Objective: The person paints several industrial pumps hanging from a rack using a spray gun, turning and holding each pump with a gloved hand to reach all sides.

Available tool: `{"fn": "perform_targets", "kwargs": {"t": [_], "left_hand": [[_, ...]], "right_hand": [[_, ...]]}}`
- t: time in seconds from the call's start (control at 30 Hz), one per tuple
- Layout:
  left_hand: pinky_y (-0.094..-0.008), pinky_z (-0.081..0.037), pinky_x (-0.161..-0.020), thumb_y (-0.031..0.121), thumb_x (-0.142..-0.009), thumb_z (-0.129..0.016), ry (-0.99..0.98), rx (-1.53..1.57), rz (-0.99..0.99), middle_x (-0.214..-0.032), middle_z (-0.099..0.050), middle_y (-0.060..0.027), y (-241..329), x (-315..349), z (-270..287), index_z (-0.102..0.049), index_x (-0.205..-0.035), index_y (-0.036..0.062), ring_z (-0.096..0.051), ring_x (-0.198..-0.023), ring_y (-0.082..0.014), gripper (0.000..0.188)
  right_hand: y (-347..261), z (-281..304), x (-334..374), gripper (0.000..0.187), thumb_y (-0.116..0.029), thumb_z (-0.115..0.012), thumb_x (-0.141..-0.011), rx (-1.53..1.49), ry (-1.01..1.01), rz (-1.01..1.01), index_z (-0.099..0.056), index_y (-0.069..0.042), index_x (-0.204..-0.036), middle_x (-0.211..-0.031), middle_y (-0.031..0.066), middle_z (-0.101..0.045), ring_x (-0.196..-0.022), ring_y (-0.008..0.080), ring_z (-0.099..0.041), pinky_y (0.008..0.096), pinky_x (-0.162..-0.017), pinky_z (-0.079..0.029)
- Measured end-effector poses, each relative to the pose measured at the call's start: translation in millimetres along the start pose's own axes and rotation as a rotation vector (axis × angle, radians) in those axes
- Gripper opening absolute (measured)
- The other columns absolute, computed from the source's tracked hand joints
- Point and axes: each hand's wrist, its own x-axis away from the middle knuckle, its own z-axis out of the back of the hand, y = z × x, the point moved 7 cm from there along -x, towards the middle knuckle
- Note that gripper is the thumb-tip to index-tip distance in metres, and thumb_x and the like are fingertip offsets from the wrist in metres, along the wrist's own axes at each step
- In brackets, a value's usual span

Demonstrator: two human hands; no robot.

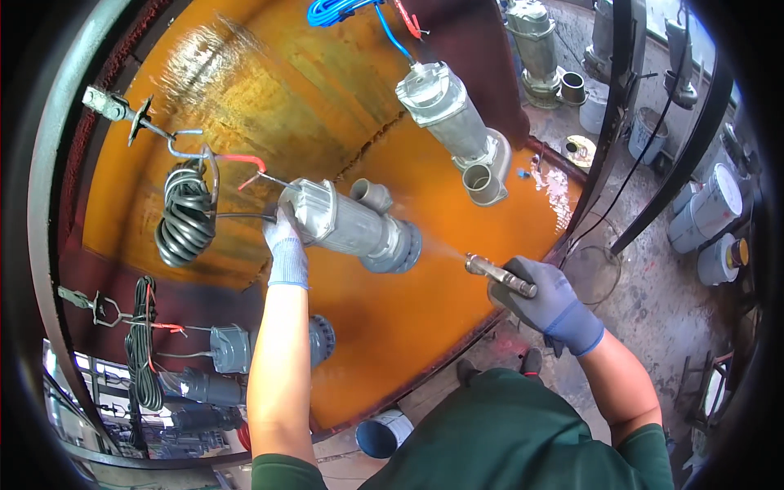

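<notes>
My gloved left hand (283,235) grips the top end of a silver submersible pump (351,219), beside its cable; some of the fingers are hidden behind it. The pump hangs tilted from a hook, and its flanged lower end has turned dark grey. In my gloved right hand (543,296) is a metal spray gun (500,274), its nozzle aimed at that flange. A pale mist spans the short gap between nozzle and flange. Black cable (186,214) is coiled by the hook, to the left of the pump.
Another bare silver pump (449,114) hangs farther back with blue cable (339,10). Grey-coated pumps (233,349) hang at the lower left. An orange-stained booth wall (269,90) stands behind. Dark frame posts (608,122) and paint buckets (719,192) are at right; another bucket (382,434) is near my feet.
</notes>
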Motion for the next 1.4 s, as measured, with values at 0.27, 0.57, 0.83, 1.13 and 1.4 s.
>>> {"fn": "perform_targets", "kwargs": {"t": [0.27,0.57,0.83,1.13,1.4], "left_hand": [[-0.0377,-0.059,-0.094,0.009,-0.104,-0.063,0.022,0.196,0.065,-0.123,-0.071,-0.0127,-11.1,-11.8,1.9,-0.058,-0.144,0.0020,-0.070,-0.106,-0.0228,0.041],[-0.0329,-0.057,-0.096,-0.001,-0.102,-0.061,-0.166,0.213,-0.063,-0.124,-0.071,-0.0114,-12.1,-19.4,9.7,-0.062,-0.140,-0.0021,-0.068,-0.107,-0.0196,0.038],[-0.0346,-0.057,-0.101,0.001,-0.101,-0.057,-0.249,0.227,-0.011,-0.127,-0.072,-0.0121,-6.0,-14.5,2.8,-0.064,-0.141,-0.0034,-0.069,-0.111,-0.0220,0.040],[-0.0341,-0.056,-0.094,0.010,-0.101,-0.063,-0.254,0.198,-0.131,-0.119,-0.074,-0.0099,-13.8,-15.6,0.9,-0.069,-0.131,-0.0003,-0.068,-0.104,-0.0197,0.032],[-0.0342,-0.056,-0.097,0.018,-0.103,-0.071,-0.292,0.317,-0.054,-0.124,-0.071,-0.0117,-34.3,-25.2,-2.4,-0.064,-0.137,-0.0023,-0.067,-0.108,-0.0202,0.040]], "right_hand": [[-25.8,-11.2,-17.1,0.028,-0.028,-0.080,-0.094,0.100,-0.146,0.069,-0.064,-0.005,-0.095,-0.080,0.0201,-0.067,-0.078,0.0432,-0.069,0.0518,-0.068,-0.053],[-55.5,-13.1,-30.7,0.031,-0.031,-0.081,-0.094,0.121,-0.180,0.087,-0.065,-0.005,-0.099,-0.083,0.0206,-0.068,-0.081,0.0437,-0.070,0.0520,-0.071,-0.053],[-64.3,-21.1,-6.0,0.032,-0.037,-0.081,-0.094,0.388,-0.562,0.142,-0.069,-0.009,-0.105,-0.089,0.0182,-0.072,-0.084,0.0409,-0.072,0.0513,-0.075,-0.055],[-129.1,-3.7,-34.0,0.032,-0.032,-0.078,-0.097,0.545,-0.247,0.432,-0.060,-0.008,-0.109,-0.082,0.0166,-0.067,-0.079,0.0395,-0.071,0.0512,-0.070,-0.056],[-157.2,-28.6,-55.5,0.032,-0.032,-0.077,-0.097,0.527,-0.230,0.414,-0.056,-0.007,-0.101,-0.081,0.0165,-0.067,-0.079,0.0412,-0.070,0.0520,-0.068,-0.054]]}}
